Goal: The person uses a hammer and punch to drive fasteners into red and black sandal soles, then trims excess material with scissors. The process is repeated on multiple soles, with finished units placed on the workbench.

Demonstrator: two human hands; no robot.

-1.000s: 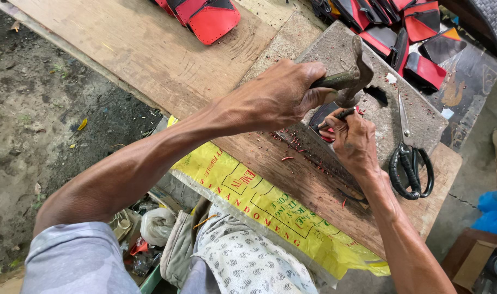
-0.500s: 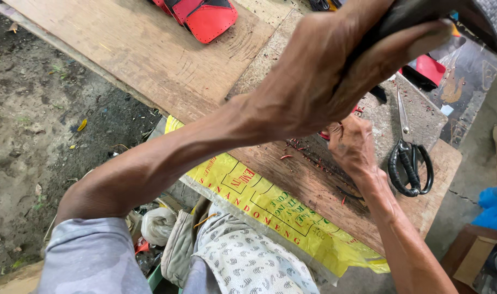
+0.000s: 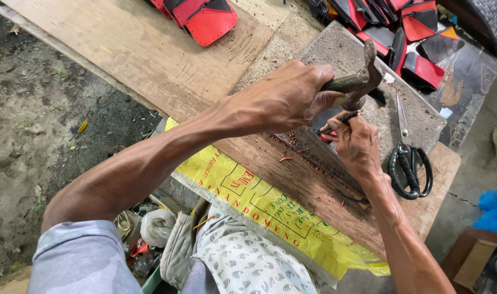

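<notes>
On the grey stone slab (image 3: 422, 117) at the middle of the wooden bench (image 3: 139, 49), a slim dark punch (image 3: 343, 117) stands tilted over a red and black leather piece (image 3: 325, 136). The right hand (image 3: 357, 146) pinches the punch between thumb and curled fingers, just at 5 o'clock of the tool. Directly above, at 12 o'clock, the head of a worn metal hammer (image 3: 362, 81) hangs close over the punch's top; whether they touch I cannot tell. The left hand (image 3: 289, 95) is wrapped tight round the hammer's handle, at 9 o'clock of the head. Black-handled scissors (image 3: 407, 163) lie closed on the slab at 3 o'clock of the right hand. Red shavings dot the board. More red and black leather pieces (image 3: 422, 32) are heaped at 1 o'clock, another pile (image 3: 202, 16) at 11 o'clock. A yellow printed sack (image 3: 259, 207) hangs from the bench edge at 7 o'clock.
</notes>
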